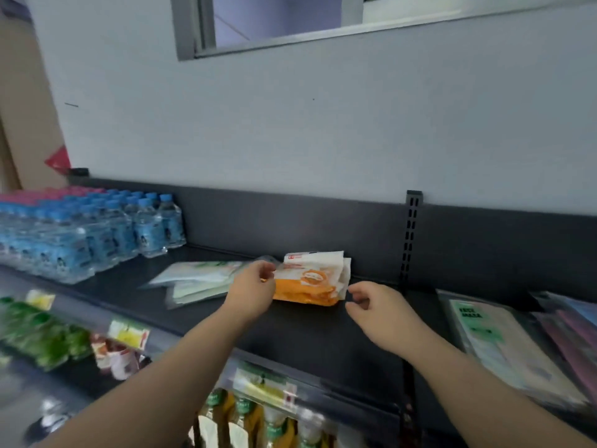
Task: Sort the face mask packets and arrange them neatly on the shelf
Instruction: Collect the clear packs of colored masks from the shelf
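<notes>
Sitting near the middle of the dark top shelf (323, 337), toward the back panel, is the orange-and-white stack of face mask packets (311, 281), and that's what you've got both hands around. Your left hand (253, 291) is at the left end of the stack with the fingers curled in and pinching what looks like a clear plastic edge right where the stack begins; it's a bit blurry so I can't say for sure if it's the orange packet itself or the film next to it. Your right hand (376, 305) is just beside the right end of the stack, fingers loosely curled and partly open, not clamped on anything as far as I can see.

Just left of the orange stack there's a messy pile of pale green and white packets (200, 281) lying flat, fanned out and overlapping. Further left at the far end you've got rows of water bottles (97, 231) with blue caps, some pink caps behind them. Over on the right, well apart from the stack, a few flat mask packets (504, 347) lie tilted, one with a green label, with purplish ones (571, 337) beyond that. Lower shelves near you hold green bottles (42, 334) and yellowish drink bottles (258, 421), all pretty blurred
</notes>
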